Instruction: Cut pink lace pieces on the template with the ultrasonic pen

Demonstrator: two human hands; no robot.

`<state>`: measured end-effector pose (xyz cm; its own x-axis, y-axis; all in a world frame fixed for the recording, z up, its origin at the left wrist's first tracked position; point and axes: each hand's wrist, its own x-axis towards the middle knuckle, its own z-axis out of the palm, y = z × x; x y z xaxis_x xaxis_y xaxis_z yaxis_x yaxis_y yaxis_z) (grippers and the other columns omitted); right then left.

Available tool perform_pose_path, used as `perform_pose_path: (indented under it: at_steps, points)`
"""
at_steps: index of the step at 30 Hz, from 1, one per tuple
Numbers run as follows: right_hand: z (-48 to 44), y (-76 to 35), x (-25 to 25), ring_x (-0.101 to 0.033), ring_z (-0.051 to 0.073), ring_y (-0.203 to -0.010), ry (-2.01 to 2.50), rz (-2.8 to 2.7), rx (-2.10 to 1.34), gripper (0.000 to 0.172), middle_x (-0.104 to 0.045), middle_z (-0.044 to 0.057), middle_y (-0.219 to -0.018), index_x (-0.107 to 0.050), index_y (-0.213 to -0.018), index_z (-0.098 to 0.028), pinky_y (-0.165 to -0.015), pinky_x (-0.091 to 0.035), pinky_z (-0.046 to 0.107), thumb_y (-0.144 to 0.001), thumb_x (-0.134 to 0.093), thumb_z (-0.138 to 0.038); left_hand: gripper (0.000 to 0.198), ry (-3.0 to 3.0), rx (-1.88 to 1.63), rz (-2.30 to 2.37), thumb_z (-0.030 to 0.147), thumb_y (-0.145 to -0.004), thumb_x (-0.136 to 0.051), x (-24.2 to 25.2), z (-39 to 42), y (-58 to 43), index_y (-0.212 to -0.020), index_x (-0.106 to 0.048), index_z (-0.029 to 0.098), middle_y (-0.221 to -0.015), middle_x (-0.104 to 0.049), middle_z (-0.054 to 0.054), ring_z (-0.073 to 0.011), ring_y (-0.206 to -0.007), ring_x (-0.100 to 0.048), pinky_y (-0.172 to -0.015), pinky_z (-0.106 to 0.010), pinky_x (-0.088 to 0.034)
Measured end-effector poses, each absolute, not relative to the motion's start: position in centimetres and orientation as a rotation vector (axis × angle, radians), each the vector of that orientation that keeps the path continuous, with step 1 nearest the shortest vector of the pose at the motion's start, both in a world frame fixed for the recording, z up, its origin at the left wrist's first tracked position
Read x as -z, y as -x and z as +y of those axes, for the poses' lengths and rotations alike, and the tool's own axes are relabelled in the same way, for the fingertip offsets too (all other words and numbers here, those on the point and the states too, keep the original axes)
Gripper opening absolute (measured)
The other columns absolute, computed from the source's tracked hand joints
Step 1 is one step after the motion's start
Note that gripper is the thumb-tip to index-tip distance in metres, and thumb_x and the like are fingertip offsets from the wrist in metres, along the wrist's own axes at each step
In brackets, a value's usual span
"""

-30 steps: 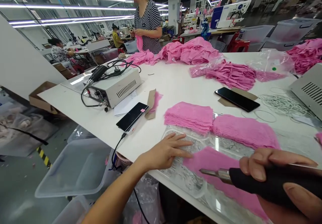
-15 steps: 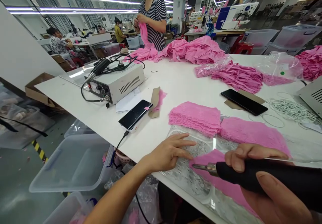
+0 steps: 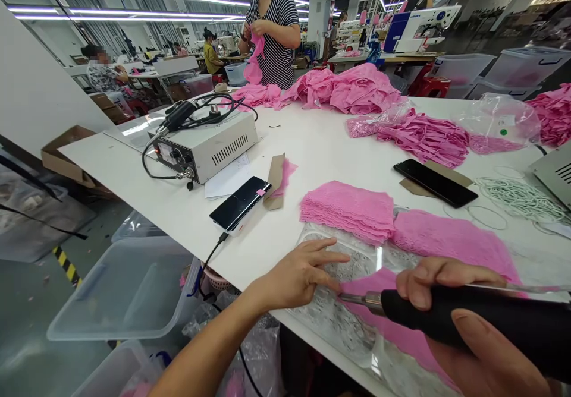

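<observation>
My right hand [image 3: 464, 325] is wrapped round a black-handled cutting tool [image 3: 468, 320] whose metal tip [image 3: 357, 298] touches the left end of a pink lace strip [image 3: 392, 325]. That strip lies on a clear plate [image 3: 330, 320] at the table's near edge. My left hand [image 3: 297, 272] lies flat on the plate with its fingers spread, fingertips right at the tool's tip and the strip's end. Two stacks of cut pink lace pieces [image 3: 350, 207] sit just behind the plate.
A white control box [image 3: 207, 141] with cables, two phones [image 3: 238, 204] [image 3: 435, 182], a cardboard piece [image 3: 275, 180] and white elastic loops [image 3: 517, 195] lie on the white table [image 3: 321, 141]. A person in a striped shirt [image 3: 274, 28] handles pink fabric beyond heaps of it [image 3: 352, 88]. Clear bins [image 3: 125, 290] stand below left.
The tool in my right hand moved left until its tip reached the strip's left end by my left fingertips. My left hand stayed on the plate. The view shifted slightly.
</observation>
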<state>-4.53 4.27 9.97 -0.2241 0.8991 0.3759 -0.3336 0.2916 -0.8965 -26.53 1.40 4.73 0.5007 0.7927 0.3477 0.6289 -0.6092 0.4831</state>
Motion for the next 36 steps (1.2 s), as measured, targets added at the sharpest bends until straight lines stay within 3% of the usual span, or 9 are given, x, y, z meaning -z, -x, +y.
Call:
perform_pose_path:
  at_steps: [21,36]
  points:
    - [5.0,4.8,-10.4,-0.056,0.015,-0.061,0.546,-1.25,-1.248,0.007,-0.057,0.002,-0.073,-0.065,-0.084,-0.024,-0.062,-0.059,0.034,-0.08,-0.07,-0.025,0.053,-2.507,-0.71,1.263,-0.007,-0.066,-0.043,-4.6,0.9,26.6,-0.095,-0.075,0.025,-0.141,-0.054,0.004,-0.0234,-0.143,-0.033,-0.111,-0.041,-0.039]
    - [5.2,4.9,-10.7,-0.057,0.016,-0.058,0.575,-1.324,-1.2,0.011,-0.057,0.002,-0.071,-0.067,-0.082,-0.026,-0.06,-0.06,0.035,-0.078,-0.075,-0.034,0.053,-2.545,-0.844,1.234,-0.005,-0.062,-0.041,-4.9,0.8,26.4,-0.09,-0.076,0.023,-0.137,-0.057,0.003,-0.0227,-0.139,-0.038,-0.109,-0.039,-0.042]
